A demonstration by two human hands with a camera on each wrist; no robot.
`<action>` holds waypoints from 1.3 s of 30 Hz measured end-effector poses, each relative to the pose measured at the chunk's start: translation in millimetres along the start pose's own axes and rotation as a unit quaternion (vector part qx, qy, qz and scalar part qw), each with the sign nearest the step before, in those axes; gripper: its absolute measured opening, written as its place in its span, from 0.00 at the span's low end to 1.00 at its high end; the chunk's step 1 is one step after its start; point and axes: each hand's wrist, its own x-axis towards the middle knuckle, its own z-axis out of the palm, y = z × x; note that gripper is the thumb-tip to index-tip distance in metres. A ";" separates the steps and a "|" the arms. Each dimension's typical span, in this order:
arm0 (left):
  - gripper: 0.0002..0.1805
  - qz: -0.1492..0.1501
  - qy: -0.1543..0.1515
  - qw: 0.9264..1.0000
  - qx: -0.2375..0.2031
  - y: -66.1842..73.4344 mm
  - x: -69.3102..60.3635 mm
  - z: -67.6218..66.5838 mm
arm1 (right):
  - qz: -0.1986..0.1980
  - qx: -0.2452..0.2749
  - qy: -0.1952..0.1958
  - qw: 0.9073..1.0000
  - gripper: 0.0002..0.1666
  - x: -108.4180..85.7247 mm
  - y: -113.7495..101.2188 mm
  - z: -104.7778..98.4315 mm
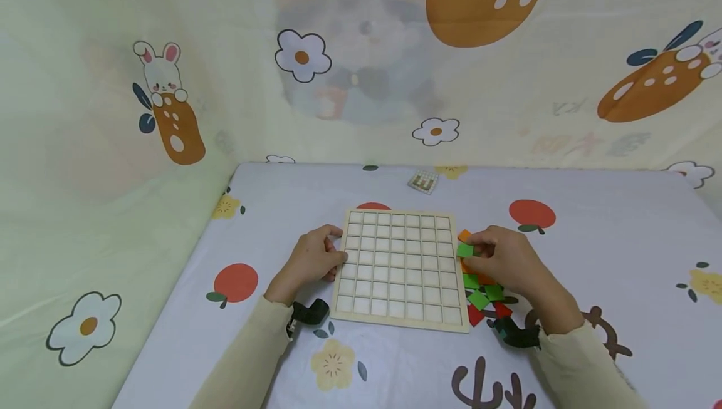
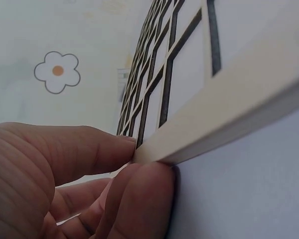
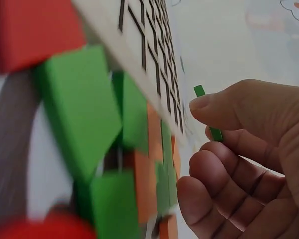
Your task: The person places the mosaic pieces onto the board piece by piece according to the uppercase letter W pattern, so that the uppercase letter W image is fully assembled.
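The right grip (image 1: 504, 260) is pinching a green tile (image 1: 465, 250) between thumb and finger, near the grid board's (image 1: 397, 275) right edge. The tile is looking light, stiff and smooth, so it is probably calling for a pinch near its rim, as a loose hold could be letting it slip. The left grip (image 1: 309, 258) is pinching the board's left edge; the frame is seeming rigid enough to hold anywhere. Loose tiles (image 1: 479, 300) are lying along the board's right side, some overlapping; a small card (image 1: 423, 181) is resting beyond its far edge.
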 end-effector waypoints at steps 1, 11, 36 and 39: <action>0.26 0.001 0.000 1.000 0.001 -0.3 0.2 -0.1 | 0.002 0.004 -0.002 1.000 0.17 2.1 -2.2 1.4; 0.25 0.010 -0.001 1.000 -0.008 -2.0 0.3 -0.7 | 0.015 0.032 -0.032 0.999 0.17 21.0 -20.2 14.2; 0.26 0.003 -0.005 1.000 -0.028 -5.0 -0.8 -2.1 | 0.010 0.048 -0.050 0.998 0.15 32.9 -28.6 31.7; 0.25 0.004 -0.004 1.000 -0.027 -5.3 0.0 -1.3 | 0.008 0.050 -0.049 0.998 0.15 33.2 -26.8 32.8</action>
